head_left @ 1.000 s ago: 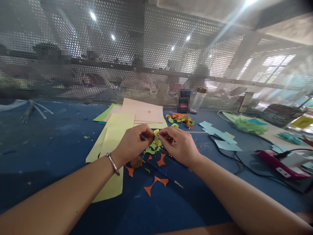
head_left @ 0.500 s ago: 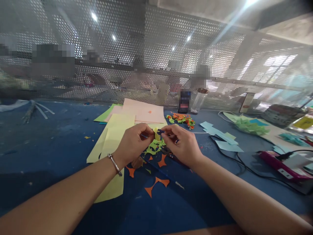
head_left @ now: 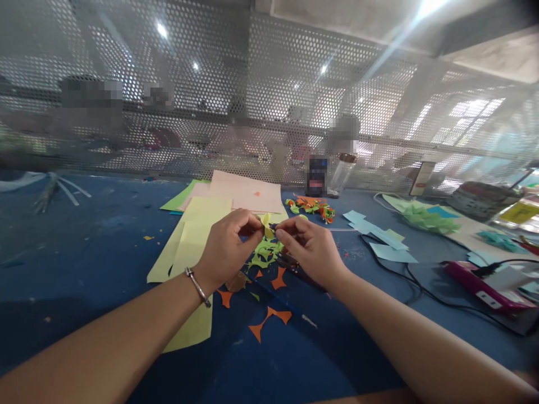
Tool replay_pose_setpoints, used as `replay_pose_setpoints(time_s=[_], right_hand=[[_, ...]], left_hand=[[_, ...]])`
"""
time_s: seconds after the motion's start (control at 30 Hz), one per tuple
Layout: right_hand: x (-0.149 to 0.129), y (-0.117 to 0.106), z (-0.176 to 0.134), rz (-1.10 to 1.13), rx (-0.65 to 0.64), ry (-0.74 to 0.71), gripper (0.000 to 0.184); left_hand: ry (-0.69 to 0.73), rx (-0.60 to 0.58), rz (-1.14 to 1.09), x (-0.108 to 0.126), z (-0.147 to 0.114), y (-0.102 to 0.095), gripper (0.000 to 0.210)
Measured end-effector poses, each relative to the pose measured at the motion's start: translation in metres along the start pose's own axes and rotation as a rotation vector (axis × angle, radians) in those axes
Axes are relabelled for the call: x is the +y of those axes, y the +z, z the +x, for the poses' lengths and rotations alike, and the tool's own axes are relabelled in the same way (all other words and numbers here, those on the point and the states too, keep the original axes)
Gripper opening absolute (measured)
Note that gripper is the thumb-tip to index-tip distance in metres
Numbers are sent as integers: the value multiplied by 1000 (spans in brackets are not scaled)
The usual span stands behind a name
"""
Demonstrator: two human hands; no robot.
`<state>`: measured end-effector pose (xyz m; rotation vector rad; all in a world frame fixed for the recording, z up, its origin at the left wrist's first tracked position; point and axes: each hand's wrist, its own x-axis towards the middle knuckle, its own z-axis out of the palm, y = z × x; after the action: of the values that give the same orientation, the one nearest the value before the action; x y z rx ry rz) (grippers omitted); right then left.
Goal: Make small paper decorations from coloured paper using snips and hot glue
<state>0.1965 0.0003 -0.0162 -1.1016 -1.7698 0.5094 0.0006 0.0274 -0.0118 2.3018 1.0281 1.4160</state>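
Observation:
My left hand (head_left: 233, 238) is closed in a pinch on a small curled piece of yellow paper (head_left: 268, 225), held up over the table. Close by on its other side is my right hand (head_left: 312, 247), thumb and fingers pressed together. What sits between those fingertips is too small to make out. Below both hands lie green paper scraps (head_left: 264, 255) with cut-out gaps. Orange paper scraps (head_left: 278, 278) are scattered nearer to me. Yellow paper sheets (head_left: 193, 241) lie partly under my left hand and forearm.
Pink sheets (head_left: 248, 188) lie behind my hands. A heap of orange and green paper bits (head_left: 311, 206) is beside a phone (head_left: 316, 175) and a clear bottle (head_left: 342, 175). Rightward are light blue papers (head_left: 379, 233), black cables (head_left: 415, 280) and a magenta power strip (head_left: 484, 286). Perforated metal panels stand behind.
Both hands stay nearly in place, with small finger movements at the yellow paper. A dark spot seen earlier at my right fingertips shows less now.

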Motion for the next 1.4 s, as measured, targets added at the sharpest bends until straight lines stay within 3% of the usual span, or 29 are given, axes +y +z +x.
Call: replay_pose_setpoints(time_s=[0.3,0.83,1.07,1.4], right_hand=[[-3,1,2,325,-56,108,22],[0,3,4,263,-16,80,14],[1,4,4,224,-5,40,22],[1,4,3,141,14,21,9]], left_hand=[[61,-40,0,5,1,0,8],[97,-55,49,6,0,1,11],[116,-63,34,6,1,1,13],[124,-79,32,5,0,2,14]])
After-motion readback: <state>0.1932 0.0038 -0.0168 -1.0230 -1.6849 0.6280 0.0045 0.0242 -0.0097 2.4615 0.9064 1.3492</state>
